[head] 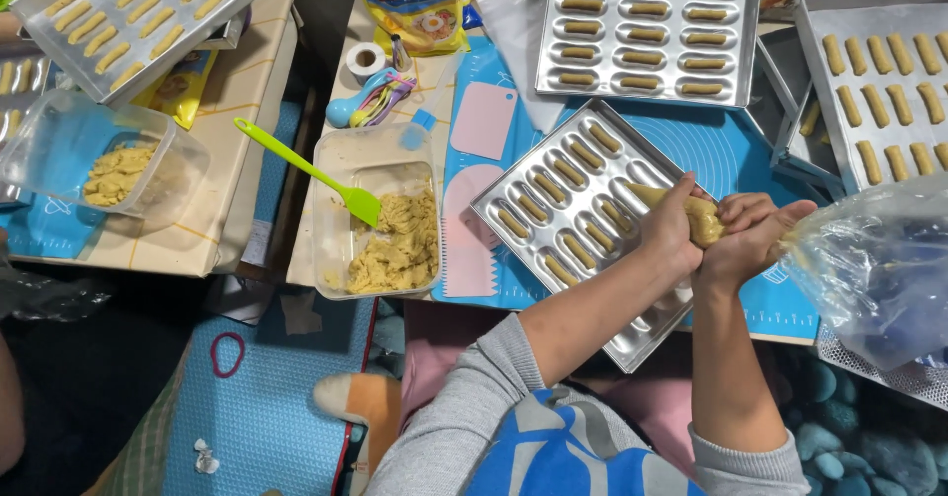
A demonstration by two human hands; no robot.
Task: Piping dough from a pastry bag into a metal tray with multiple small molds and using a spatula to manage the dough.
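Observation:
Both my hands grip a clear piping bag (703, 218) filled with tan dough. My left hand (670, 231) squeezes the front part near the tip, and my right hand (755, 237) clamps the twisted part just behind it. The bag's loose plastic tail (879, 264) billows to the right. The tip points down-left over a metal mould tray (513, 182) with finger-shaped hollows. Several hollows on its left and middle hold piped dough strips (567, 172); those near my arms are hidden or bare.
A clear tub of dough (393, 247) with a green spatula (306, 168) stands left of the tray, beside pink scrapers (484, 121). Filled mould trays sit at the back (647, 22), right (889, 81) and far left (128, 12). Another dough tub (109, 165) is at the left.

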